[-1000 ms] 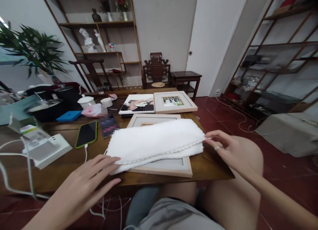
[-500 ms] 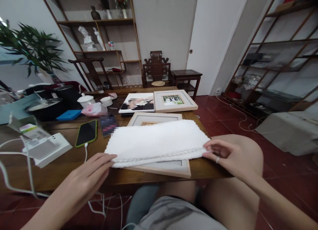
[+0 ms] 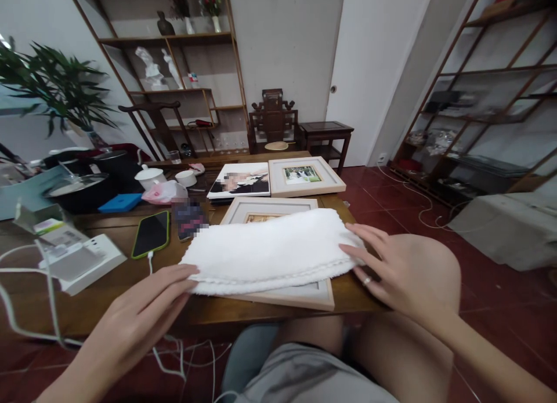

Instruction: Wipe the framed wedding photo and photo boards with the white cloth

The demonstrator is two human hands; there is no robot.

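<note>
A folded white towel (image 3: 265, 246) lies across a light wooden picture frame (image 3: 285, 301), covering most of it. My left hand (image 3: 148, 301) has its fingers closed on the towel's near left corner; its thumb is hidden. At the opposite end, my right hand (image 3: 391, 264), with a ring on one finger, rests spread fingers on the towel's right edge. The fold along the near side looks slightly wavy. Part of the frame's backing and a bit of its picture show beyond the towel's far edge.
Behind lie a second framed picture (image 3: 307, 175) and a photo panel (image 3: 239, 180). To the left are a charging phone (image 3: 151, 235), an open white box (image 3: 93, 261), a blue box (image 3: 120, 202) and a dark pot (image 3: 77, 188). White cables (image 3: 47, 298) hang over the table's left side.
My right hand has gone from pinching the towel's near right corner to laying spread fingers on its right end. The towel has shifted slightly left; my left hand stays at its corner.
</note>
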